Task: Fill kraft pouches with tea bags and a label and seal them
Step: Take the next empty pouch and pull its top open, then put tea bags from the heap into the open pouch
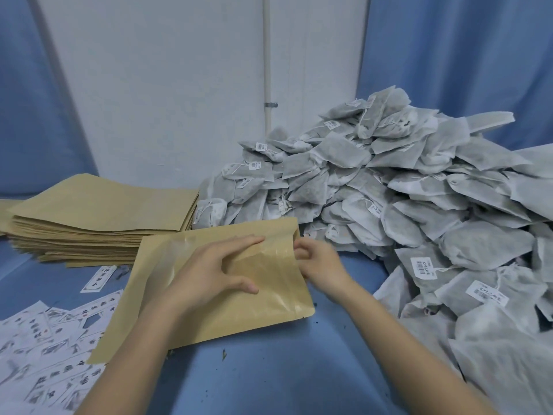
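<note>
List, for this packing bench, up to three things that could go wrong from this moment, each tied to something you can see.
1. The tea bag heap slopes right down to the kraft pouch; bags may slide against it or off the blue cloth.
2. The right hand pinches only the pouch's open edge while the left hand presses it flat, so the mouth might crease or tear.
3. The loose labels overlap; two could get picked up together.

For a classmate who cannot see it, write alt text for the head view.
Two hands work on a kraft pouch on a blue table: the left hand rests flat on it, the right hand pinches its open edge. Tea bags pile right; spare pouches and labels lie left.
</note>
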Available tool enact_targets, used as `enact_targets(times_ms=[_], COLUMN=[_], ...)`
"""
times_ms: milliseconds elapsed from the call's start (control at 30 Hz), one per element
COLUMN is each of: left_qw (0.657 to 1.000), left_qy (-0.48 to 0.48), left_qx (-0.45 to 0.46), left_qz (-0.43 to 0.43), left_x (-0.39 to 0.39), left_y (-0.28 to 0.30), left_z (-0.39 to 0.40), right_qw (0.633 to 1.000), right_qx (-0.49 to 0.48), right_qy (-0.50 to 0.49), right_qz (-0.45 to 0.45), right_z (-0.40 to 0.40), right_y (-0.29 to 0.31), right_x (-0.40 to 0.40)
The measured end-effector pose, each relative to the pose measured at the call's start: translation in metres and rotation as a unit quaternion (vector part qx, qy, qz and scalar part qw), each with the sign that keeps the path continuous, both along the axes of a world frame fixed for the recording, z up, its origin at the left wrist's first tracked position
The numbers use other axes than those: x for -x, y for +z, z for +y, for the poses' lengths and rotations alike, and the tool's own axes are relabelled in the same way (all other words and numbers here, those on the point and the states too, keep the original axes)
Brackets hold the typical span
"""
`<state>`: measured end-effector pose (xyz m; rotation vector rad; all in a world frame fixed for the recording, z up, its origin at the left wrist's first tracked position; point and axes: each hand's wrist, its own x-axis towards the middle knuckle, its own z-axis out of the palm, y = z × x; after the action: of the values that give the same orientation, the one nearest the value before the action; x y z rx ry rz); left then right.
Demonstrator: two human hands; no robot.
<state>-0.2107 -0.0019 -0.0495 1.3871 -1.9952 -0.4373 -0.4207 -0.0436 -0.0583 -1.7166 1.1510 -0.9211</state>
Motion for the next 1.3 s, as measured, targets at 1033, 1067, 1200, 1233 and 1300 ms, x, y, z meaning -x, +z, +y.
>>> enact_targets(times_ms=[1033, 1067, 1200, 1233, 1300], left_qw=[0.996, 0.996, 0.997, 0.998, 0.999], left_qy=[0.042, 0.037, -0.007, -0.014, -0.013], left_qx=[0.058, 0.061, 0.061, 0.057, 0.052], left_qz=[0.047, 0.044, 0.037, 0.029, 0.009], left_x=[0.059, 0.059, 0.063, 0.064, 0.066], left_y=[0.008, 0.008, 0.009, 0.008, 0.007], left_z=[-0.019, -0.019, -0.018, -0.018, -0.019], right_qw=[0.928, 0.93, 0.979, 0.991, 0.996], right_qx=[0.027, -0.008, -0.023, -0.004, 0.027], right_qy=[-0.295, -0.263, -0.134, -0.106, -0.041], right_qz=[-0.226, -0.255, -0.154, -0.085, 0.069], right_z=[-0.004, -0.004, -0.004, -0.005, -0.007], right_y=[0.013, 0.012, 0.012, 0.013, 0.012], right_x=[0.106, 0.103, 0.084, 0.078, 0.068])
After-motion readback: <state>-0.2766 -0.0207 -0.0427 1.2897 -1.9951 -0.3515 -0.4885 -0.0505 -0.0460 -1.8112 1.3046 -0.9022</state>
